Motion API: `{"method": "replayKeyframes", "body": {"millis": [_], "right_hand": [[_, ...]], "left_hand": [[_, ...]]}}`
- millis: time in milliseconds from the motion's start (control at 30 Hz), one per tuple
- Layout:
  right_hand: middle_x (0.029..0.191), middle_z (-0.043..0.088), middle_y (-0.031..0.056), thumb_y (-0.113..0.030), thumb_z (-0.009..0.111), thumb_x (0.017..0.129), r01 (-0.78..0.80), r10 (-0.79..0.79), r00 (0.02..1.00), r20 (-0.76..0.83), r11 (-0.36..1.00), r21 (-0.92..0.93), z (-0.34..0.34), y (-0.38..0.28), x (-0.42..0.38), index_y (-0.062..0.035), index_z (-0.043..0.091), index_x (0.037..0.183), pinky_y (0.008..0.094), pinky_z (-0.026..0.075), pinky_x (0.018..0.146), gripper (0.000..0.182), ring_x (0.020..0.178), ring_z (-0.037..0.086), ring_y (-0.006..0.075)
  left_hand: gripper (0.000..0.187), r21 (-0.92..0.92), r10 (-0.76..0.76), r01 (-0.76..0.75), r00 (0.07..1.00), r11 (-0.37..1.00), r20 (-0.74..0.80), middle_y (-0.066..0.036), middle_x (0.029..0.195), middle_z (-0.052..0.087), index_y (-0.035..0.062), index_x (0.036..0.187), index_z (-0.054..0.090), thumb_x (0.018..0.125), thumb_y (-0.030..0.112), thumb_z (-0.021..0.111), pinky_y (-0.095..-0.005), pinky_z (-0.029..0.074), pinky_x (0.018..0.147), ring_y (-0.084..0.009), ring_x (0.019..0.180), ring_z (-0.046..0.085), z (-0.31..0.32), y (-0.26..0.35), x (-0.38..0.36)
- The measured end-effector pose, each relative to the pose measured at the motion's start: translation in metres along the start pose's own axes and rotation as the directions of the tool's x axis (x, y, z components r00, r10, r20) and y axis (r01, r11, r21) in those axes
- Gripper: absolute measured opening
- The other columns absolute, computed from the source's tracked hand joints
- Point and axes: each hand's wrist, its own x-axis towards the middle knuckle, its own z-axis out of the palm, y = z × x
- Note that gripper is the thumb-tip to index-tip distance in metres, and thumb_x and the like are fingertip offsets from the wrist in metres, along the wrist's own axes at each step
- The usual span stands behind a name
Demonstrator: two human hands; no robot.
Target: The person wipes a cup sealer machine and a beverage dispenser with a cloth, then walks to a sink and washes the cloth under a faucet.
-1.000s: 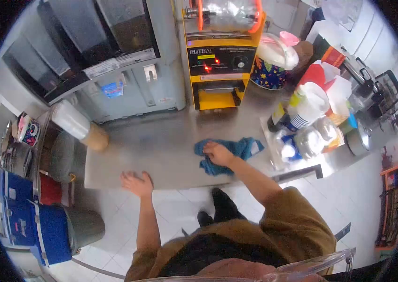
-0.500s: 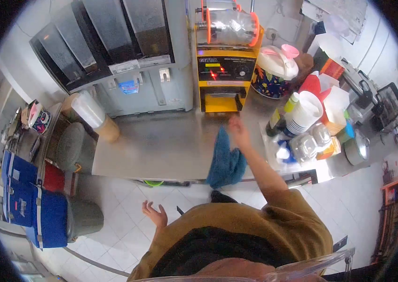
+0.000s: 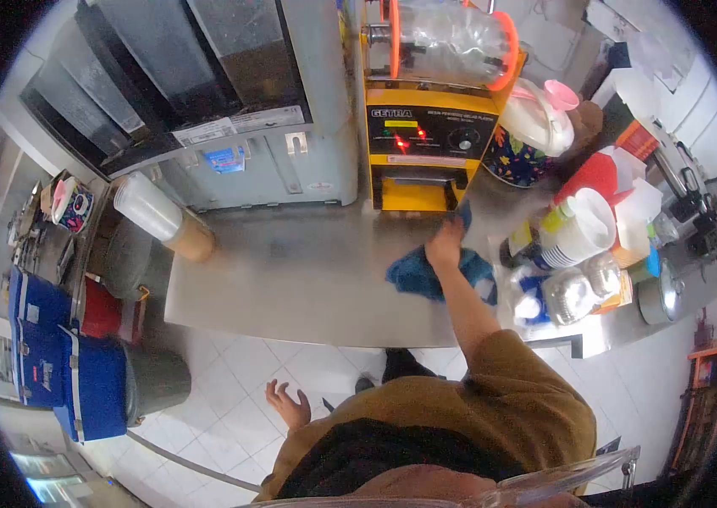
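A blue cloth [image 3: 419,274] lies bunched on the steel counter [image 3: 290,288], below the yellow and black sealing machine [image 3: 426,140]. My right hand [image 3: 445,244] is closed on the cloth, part of which sticks up past the fingers close to the machine's lower right corner. My left hand [image 3: 289,406] hangs over the floor in front of the counter, fingers apart, holding nothing.
Clear cups [image 3: 148,207] stand at the counter's left, by a grey dispenser [image 3: 290,173]. To the right are white paper cups [image 3: 577,233], plastic containers [image 3: 570,296], a bottle [image 3: 521,244] and a patterned rice container [image 3: 528,144]. Blue bags [image 3: 96,389] sit at lower left.
My right hand has moved slightly right with the cloth, which now lies spread on the counter instead of hanging over its front edge. The view has shifted closer to the machine.
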Motion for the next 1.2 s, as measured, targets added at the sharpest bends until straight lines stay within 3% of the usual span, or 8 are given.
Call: {"method": "replayKeyframes", "body": {"millis": [267,500,667,733,833,1000,1033,1200], "right_hand": [[0.113,0.048,0.021,0.004,0.056,0.065,0.081,-0.179,0.974,0.138,0.846,0.527,-0.032,-0.067,0.002,0.0004,0.04,0.113,0.0405,0.038,0.09,0.051,0.109,0.043,0.0374],[0.096,0.057,0.014,0.006,0.049,0.067,0.343,-0.474,0.879,-0.04,0.574,0.743,-0.007,-0.086,0.012,-0.0054,0.047,0.1,0.0408,0.044,0.079,0.036,0.092,0.054,0.0348],[0.096,0.059,0.0131,0.009,0.046,0.066,0.295,-0.699,0.707,0.106,0.429,0.854,-0.026,-0.098,-0.014,-0.0035,0.048,0.092,0.0386,0.045,0.082,0.029,0.099,0.055,0.0323],[0.099,0.06,0.0115,0.01,0.045,0.066,0.38,-0.857,0.516,-0.01,0.219,0.899,-0.033,-0.111,-0.04,-0.0027,0.048,0.087,0.0367,0.045,0.084,0.025,0.099,0.057,0.0294],[0.1,0.062,0.012,0.012,0.044,0.066,0.152,-0.91,0.401,0.104,0.178,0.972,-0.046,-0.114,-0.058,-0.0026,0.046,0.083,0.0348,0.044,0.086,0.022,0.099,0.058,0.0273],[0.102,0.06,0.0165,0.016,0.041,0.066,0.212,-0.324,0.938,-0.121,0.26,0.942,-0.056,-0.102,-0.026,-0.0019,0.045,0.082,0.034,0.042,0.088,0.024,0.102,0.056,0.0289],[0.105,0.058,0.0169,0.016,0.042,0.066,0.247,-0.184,0.964,-0.194,0.34,0.907,-0.063,-0.104,-0.016,-0.0018,0.047,0.084,0.0347,0.041,0.089,0.026,0.103,0.054,0.0299],[0.112,0.049,0.0168,0.009,0.048,0.07,0.455,-0.405,0.883,-0.235,0.623,0.636,-0.024,-0.148,0.008,-0.0012,0.049,0.094,0.0371,0.039,0.093,0.026,0.11,0.043,0.0335]], "left_hand": [[0.032,0.071,-0.032,0.023,0.992,0.997,0.121,-0.019,0.118,0.038,0.006,0.094,0.049,0.064,0.003,0.06,-0.0546,0.027,0.095,-0.0411,0.116,0.031,0.002,0.004,-0.025],[0.031,0.079,0.016,-0.027,0.991,0.997,0.133,-0.018,0.113,0.04,0.009,0.093,0.049,0.064,0.003,0.059,-0.0541,0.031,0.092,-0.0417,0.114,0.034,-0.007,0.014,-0.024],[0.028,0.01,0.099,-0.101,0.987,0.995,0.129,-0.017,0.113,0.041,0.0083,0.093,0.049,0.067,0.002,0.058,-0.0526,0.032,0.09,-0.0409,0.113,0.035,-0.008,0.03,-0.005],[0.027,-0.005,0.133,-0.134,0.986,0.991,0.104,-0.017,0.112,0.042,0.0081,0.093,0.049,0.068,0.002,0.058,-0.0519,0.032,0.09,-0.0404,0.113,0.036,-0.008,0.037,0.009],[0.026,-0.018,0.145,-0.144,0.985,0.989,0.09,-0.017,0.112,0.043,0.0078,0.093,0.049,0.069,0.002,0.057,-0.0506,0.032,0.09,-0.0397,0.112,0.037,-0.006,0.045,0.02],[0.026,-0.037,0.117,-0.117,0.993,0.992,0.021,-0.016,0.111,0.045,0.0079,0.092,0.05,0.068,0.001,0.058,-0.0485,0.033,0.089,-0.0377,0.11,0.039,-0.006,0.058,0.04],[0.026,-0.047,0.122,-0.122,0.992,0.991,0.011,-0.016,0.111,0.045,0.008,0.092,0.05,0.068,0.001,0.058,-0.0479,0.033,0.088,-0.0371,0.109,0.039,-0.006,0.064,0.046],[0.027,-0.077,0.179,-0.182,0.983,0.98,-0.042,-0.015,0.108,0.047,0.008,0.092,0.05,0.068,-0.002,0.058,-0.0453,0.033,0.086,-0.0338,0.105,0.041,-0.002,0.1,0.097]]}}
